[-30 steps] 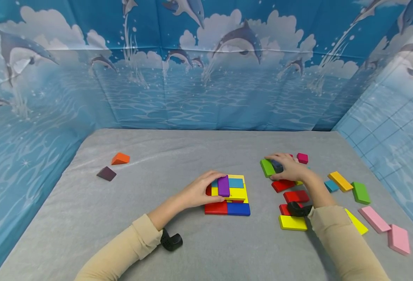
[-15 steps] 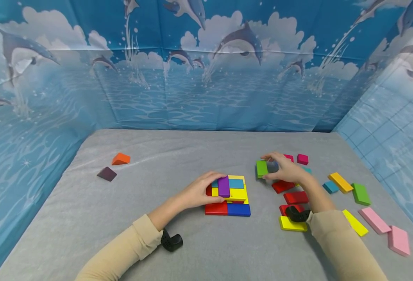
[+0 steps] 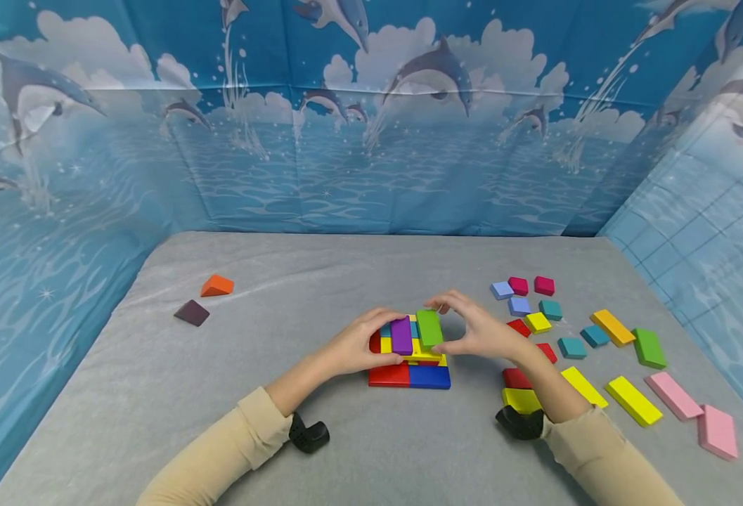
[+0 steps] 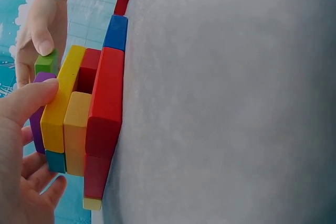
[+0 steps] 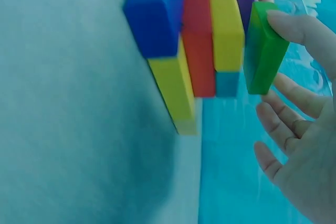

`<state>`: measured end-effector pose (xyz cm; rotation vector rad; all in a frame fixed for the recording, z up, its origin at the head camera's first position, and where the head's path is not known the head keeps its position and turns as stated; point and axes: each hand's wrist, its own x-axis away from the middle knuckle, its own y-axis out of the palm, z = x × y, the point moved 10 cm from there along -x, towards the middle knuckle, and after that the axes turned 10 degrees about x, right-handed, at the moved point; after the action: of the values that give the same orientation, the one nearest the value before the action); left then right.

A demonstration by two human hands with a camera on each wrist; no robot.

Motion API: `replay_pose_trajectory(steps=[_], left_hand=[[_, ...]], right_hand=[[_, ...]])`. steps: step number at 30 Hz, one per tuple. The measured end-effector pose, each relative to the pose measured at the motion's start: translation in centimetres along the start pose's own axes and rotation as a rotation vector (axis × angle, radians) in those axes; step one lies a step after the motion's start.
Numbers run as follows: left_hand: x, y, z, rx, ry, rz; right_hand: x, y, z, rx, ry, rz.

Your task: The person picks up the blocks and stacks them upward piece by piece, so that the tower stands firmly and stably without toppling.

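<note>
A layered stack of coloured wooden blocks stands mid-table, with a red block (image 3: 388, 377) and a blue block (image 3: 429, 377) along its bottom front. On its top layer lies a purple block (image 3: 401, 336); my left hand (image 3: 353, 349) pinches that block by its two ends, thumb at the front. My right hand (image 3: 481, 334) holds a green block (image 3: 429, 328) between thumb and fingers over the stack's right side, beside the purple one. In the right wrist view a narrow gap shows between the green block and the yellow block (image 5: 227, 30) under it.
Loose blocks lie on the right, among them a yellow block (image 3: 633, 400), a pink block (image 3: 718, 431), a second green block (image 3: 649, 348) and an orange block (image 3: 612, 327). An orange wedge (image 3: 217, 285) and a dark block (image 3: 192, 313) lie far left. A dolphin-printed curtain (image 3: 371, 176) surrounds the table.
My right hand has picked up the green block from among the loose blocks and brought it left, over the stack. The left hand has stayed on the purple block.
</note>
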<state>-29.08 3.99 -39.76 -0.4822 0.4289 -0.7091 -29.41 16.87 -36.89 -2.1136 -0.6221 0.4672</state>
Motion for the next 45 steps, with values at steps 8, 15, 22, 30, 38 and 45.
replay_pose_trajectory(steps=[8, 15, 22, 30, 38, 45], left_hand=[[0.0, 0.0, 0.1, 0.000, 0.018, 0.005], [0.0, 0.0, 0.1, 0.003, 0.012, 0.002], [0.0, 0.1, 0.2, 0.006, 0.030, -0.002], [0.0, 0.1, 0.3, 0.002, 0.057, -0.006], [0.1, 0.1, 0.3, 0.007, 0.039, 0.000], [0.1, 0.2, 0.0, -0.002, -0.014, -0.006]], right_hand=[[-0.1, 1.3, -0.4, -0.009, -0.002, 0.032], [0.0, 1.7, -0.3, -0.010, 0.007, 0.031], [0.4, 2.1, -0.1, 0.019, 0.042, 0.008], [0.4, 2.3, 0.0, 0.043, 0.060, 0.019], [1.1, 1.7, 0.3, 0.049, 0.067, -0.019], [4.5, -2.9, 3.5, 0.081, 0.094, 0.099]])
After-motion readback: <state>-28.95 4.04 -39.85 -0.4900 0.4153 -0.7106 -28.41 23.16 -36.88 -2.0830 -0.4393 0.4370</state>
